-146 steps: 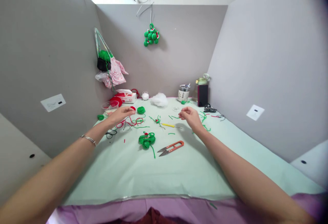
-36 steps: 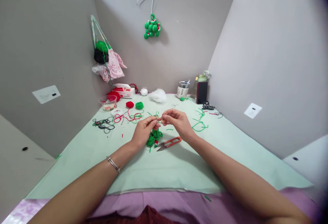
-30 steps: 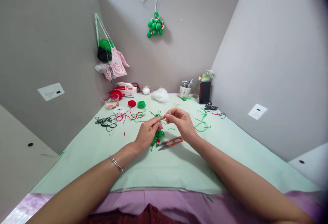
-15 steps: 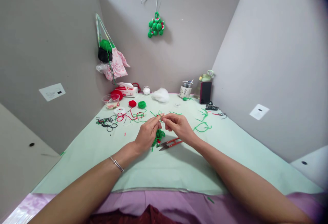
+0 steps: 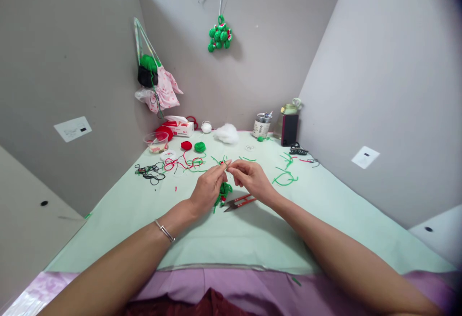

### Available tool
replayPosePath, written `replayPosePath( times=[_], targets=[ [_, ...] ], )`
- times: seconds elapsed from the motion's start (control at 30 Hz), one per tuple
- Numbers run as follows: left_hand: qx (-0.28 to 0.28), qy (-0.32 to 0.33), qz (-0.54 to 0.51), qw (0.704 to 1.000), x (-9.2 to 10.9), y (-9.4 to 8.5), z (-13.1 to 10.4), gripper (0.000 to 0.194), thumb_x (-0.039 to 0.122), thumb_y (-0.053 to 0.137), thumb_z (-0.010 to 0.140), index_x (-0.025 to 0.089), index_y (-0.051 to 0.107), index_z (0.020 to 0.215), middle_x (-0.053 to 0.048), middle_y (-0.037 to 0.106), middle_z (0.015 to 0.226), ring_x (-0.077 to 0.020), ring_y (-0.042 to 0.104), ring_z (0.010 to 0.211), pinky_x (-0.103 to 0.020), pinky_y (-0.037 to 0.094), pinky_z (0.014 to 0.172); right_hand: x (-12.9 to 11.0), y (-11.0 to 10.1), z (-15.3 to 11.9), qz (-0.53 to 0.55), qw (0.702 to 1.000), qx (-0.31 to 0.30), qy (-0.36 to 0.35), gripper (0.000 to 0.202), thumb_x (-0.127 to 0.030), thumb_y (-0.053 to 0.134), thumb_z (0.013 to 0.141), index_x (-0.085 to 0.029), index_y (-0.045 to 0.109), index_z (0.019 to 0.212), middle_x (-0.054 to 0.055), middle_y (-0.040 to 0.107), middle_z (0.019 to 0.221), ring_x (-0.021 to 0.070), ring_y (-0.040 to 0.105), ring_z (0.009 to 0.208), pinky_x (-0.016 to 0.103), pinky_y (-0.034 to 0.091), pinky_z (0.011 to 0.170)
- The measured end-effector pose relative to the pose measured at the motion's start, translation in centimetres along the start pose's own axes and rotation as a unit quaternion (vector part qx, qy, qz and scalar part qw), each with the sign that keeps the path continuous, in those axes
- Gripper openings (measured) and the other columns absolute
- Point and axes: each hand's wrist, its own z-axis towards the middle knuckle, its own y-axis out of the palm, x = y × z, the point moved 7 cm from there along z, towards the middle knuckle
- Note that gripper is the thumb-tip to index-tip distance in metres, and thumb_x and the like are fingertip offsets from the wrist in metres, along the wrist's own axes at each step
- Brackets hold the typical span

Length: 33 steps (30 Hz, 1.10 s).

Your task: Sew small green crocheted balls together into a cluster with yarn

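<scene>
My left hand (image 5: 207,188) is closed, its fingers pressed around part of a green crocheted piece (image 5: 225,190). Loose green loops with a bit of red and white hang below the fingers to the table. A speck of red shows above the left fingertips. My right hand (image 5: 250,177) is closed in a pinch at the left fingertips. What it pinches is too small and hidden to name. Just below the hands lies a pair of thread snips (image 5: 240,203) with orange-red handles, blades pointing left.
Behind the hands are a red yarn ball (image 5: 186,146), a green yarn ball (image 5: 199,147) and white stuffing (image 5: 226,134). Dark cord (image 5: 151,174) tangles at left; green yarn scraps (image 5: 286,177) lie at right. A plastic tub (image 5: 158,143), tissue box (image 5: 180,127) and pen jar (image 5: 262,126) stand farther back.
Both hands stay in nearly the same place and grip. The red speck above the left fingertips shows more clearly now. The view has shifted very slightly.
</scene>
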Motion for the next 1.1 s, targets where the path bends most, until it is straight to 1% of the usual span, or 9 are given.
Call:
replayPosePath(
  times=[0.13, 0.3, 0.47, 0.57, 0.67, 0.77, 0.9, 1.0, 1.1],
  targets=[
    [0.0, 0.01, 0.014, 1.0, 0.0, 0.1, 0.0, 0.043, 0.016, 0.034, 0.098, 0.019, 0.056, 0.134, -0.002, 0.058, 0.079, -0.0146, 0.054, 0.075, -0.029, 0.049, 0.077, 0.2, 0.1, 0.1, 0.004, 1.0, -0.006, 0.01, 0.024, -0.036, 0.056, 0.088, -0.015, 0.067, 0.082, -0.003, 0.053, 0.051, 0.0092, 0.043, 0.047, 0.023, 0.035, 0.049],
    [0.002, 0.027, 0.048, 0.998, -0.3, 0.2, -0.1, 0.044, 0.014, 0.035, 0.097, 0.019, 0.055, 0.135, -0.002, 0.059, 0.079, -0.014, 0.055, 0.073, -0.027, 0.048, 0.073, 0.8, 0.2, 0.4, 0.022, 0.999, -0.007, 0.042, 0.025, -0.038, 0.058, 0.086, -0.015, 0.066, 0.08, -0.004, 0.052, 0.049, 0.0094, 0.042, 0.045, 0.023, 0.033, 0.047],
    [0.007, 0.038, 0.082, 0.996, -0.6, 0.2, -0.2, 0.044, 0.013, 0.036, 0.097, 0.02, 0.055, 0.135, -0.002, 0.062, 0.079, -0.0138, 0.057, 0.074, -0.027, 0.049, 0.072, 0.9, 0.3, 0.4, 0.031, 0.998, 0.003, 0.051, 0.025, -0.038, 0.058, 0.084, -0.015, 0.065, 0.077, -0.004, 0.052, 0.048, 0.0091, 0.042, 0.045, 0.023, 0.034, 0.048],
    [0.002, 0.038, 0.108, 0.993, -0.6, 0.2, -0.2, 0.042, 0.012, 0.037, 0.097, 0.018, 0.054, 0.135, -0.002, 0.063, 0.079, -0.014, 0.058, 0.074, -0.027, 0.049, 0.071, 0.9, 0.5, 0.3, 0.033, 0.998, 0.005, 0.059, 0.024, -0.037, 0.058, 0.084, -0.016, 0.065, 0.076, -0.004, 0.052, 0.048, 0.0092, 0.042, 0.045, 0.023, 0.035, 0.049],
    [-0.003, 0.048, 0.146, 0.988, -0.4, 0.3, -0.2, 0.039, 0.01, 0.037, 0.097, 0.015, 0.056, 0.13, -0.003, 0.064, 0.08, -0.0151, 0.058, 0.074, -0.028, 0.048, 0.07, 0.9, 0.6, 0.2, 0.037, 0.997, -0.002, 0.067, 0.023, -0.037, 0.058, 0.083, -0.016, 0.063, 0.075, -0.004, 0.052, 0.047, 0.0094, 0.042, 0.045, 0.023, 0.035, 0.048],
    [-0.003, 0.064, 0.189, 0.98, -0.1, 0.4, -0.2, 0.037, 0.011, 0.036, 0.097, 0.015, 0.057, 0.127, -0.004, 0.064, 0.08, -0.0165, 0.058, 0.075, -0.029, 0.048, 0.07, 0.9, 0.7, 0.3, 0.047, 0.997, -0.012, 0.067, 0.023, -0.037, 0.058, 0.083, -0.017, 0.062, 0.074, -0.004, 0.052, 0.047, 0.0094, 0.042, 0.044, 0.023, 0.034, 0.047],
    [-0.011, 0.076, 0.225, 0.971, 0.1, 0.6, -0.2, 0.033, 0.013, 0.034, 0.099, 0.014, 0.058, 0.121, -0.005, 0.064, 0.08, -0.0179, 0.058, 0.075, -0.031, 0.048, 0.071, 1.5, 0.8, 0.5, 0.067, 0.994, -0.02, 0.08, 0.023, -0.038, 0.059, 0.082, -0.017, 0.061, 0.074, -0.005, 0.05, 0.046, 0.0093, 0.041, 0.044, 0.023, 0.035, 0.048],
    [-0.017, 0.076, 0.248, 0.965, 0.1, 0.7, -0.1, 0.033, 0.015, 0.034, 0.099, 0.014, 0.058, 0.121, -0.008, 0.065, 0.087, -0.0199, 0.059, 0.081, -0.034, 0.048, 0.075, 1.9, 0.8, 0.7, 0.068, 0.994, -0.031, 0.076, 0.023, -0.038, 0.059, 0.082, -0.016, 0.061, 0.074, -0.005, 0.05, 0.045, 0.009, 0.04, 0.044, 0.023, 0.033, 0.048],
    [-0.006, 0.076, 0.261, 0.962, 0.4, 0.5, 0.0, 0.035, 0.014, 0.036, 0.097, 0.014, 0.056, 0.126, -0.013, 0.064, 0.109, -0.0232, 0.058, 0.1, -0.038, 0.049, 0.085, 2.2, 0.6, 0.9, 0.068, 0.994, -0.034, 0.073, 0.023, -0.038, 0.06, 0.081, -0.016, 0.061, 0.074, -0.006, 0.049, 0.045, 0.0086, 0.038, 0.044, 0.024, 0.03, 0.047]
  ],
)
